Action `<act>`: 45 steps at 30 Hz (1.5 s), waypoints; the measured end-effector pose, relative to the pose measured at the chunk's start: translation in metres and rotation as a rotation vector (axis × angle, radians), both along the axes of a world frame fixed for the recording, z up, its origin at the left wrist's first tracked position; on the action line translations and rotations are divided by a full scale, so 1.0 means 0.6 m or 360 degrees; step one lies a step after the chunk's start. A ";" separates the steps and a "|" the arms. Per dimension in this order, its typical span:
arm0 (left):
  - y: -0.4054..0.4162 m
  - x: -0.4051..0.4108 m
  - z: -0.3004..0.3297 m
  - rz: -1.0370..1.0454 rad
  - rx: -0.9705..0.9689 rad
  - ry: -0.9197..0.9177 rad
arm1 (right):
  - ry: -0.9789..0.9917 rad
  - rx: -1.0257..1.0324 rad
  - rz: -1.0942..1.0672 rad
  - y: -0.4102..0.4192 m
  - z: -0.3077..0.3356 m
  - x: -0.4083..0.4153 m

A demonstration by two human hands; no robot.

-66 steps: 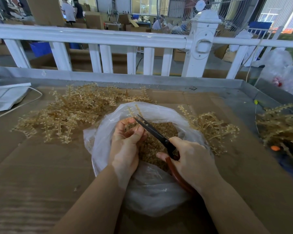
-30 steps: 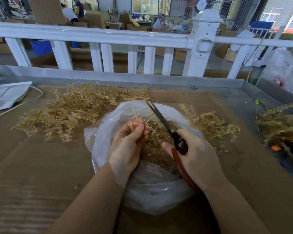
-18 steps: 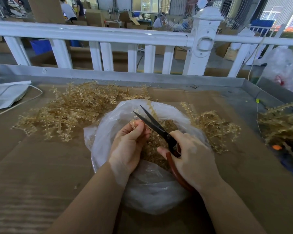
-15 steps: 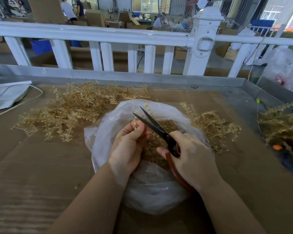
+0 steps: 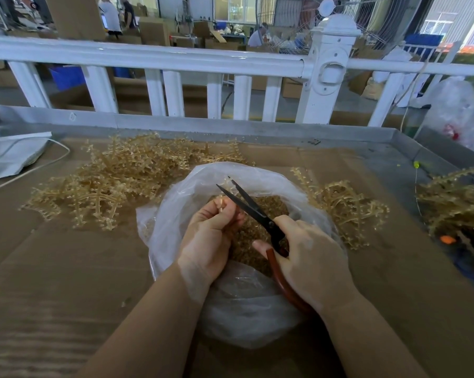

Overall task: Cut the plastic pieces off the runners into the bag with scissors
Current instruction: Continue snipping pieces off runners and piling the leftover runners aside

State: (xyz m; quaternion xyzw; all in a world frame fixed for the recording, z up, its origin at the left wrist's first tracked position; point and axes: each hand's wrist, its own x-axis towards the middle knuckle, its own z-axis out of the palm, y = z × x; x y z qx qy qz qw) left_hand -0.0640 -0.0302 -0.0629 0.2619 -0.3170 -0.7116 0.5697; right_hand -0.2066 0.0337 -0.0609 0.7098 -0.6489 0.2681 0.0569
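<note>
Holding both hands over open clear plastic bag (image 5: 176,214) so I drop cut pieces inside. Left hand (image 5: 207,238) pinches small tan plastic runner (image 5: 220,203). Right hand (image 5: 309,257) grips red-handled black scissors (image 5: 246,204), blades parted beside runner. Uncut tan runner pile (image 5: 116,184) near on cardboard-covered surface (image 5: 53,268).

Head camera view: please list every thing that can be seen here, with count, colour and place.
clear plastic bag: one, translucent white, centre of the table, open under both hands
cut plastic pieces: many, tan, inside the bag
scissors with black blades and red-brown handles: one, blades parted over the bag
piles of tan plastic runners: three, one left of the bag, one right, one at the far right edge
brown cardboard sheet: covers the table
white railing: one, behind the table
left hand: pinches a small tan runner
right hand: grips the scissors
</note>
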 end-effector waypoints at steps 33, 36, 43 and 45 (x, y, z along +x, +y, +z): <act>-0.004 0.002 -0.003 -0.0012 0.0035 -0.0004 | -0.0026 -0.0092 0.0071 0.004 0.006 0.003; -0.004 0.002 -0.003 0.0024 0.0080 0.0024 | -0.0025 -0.0076 0.0075 0.003 0.003 0.000; -0.002 0.003 0.001 0.0121 0.0100 0.0074 | 0.0036 0.0001 0.0052 0.001 0.005 0.000; -0.001 0.002 0.004 0.0146 0.0113 0.0076 | 0.0055 0.0010 0.0054 0.002 0.006 -0.001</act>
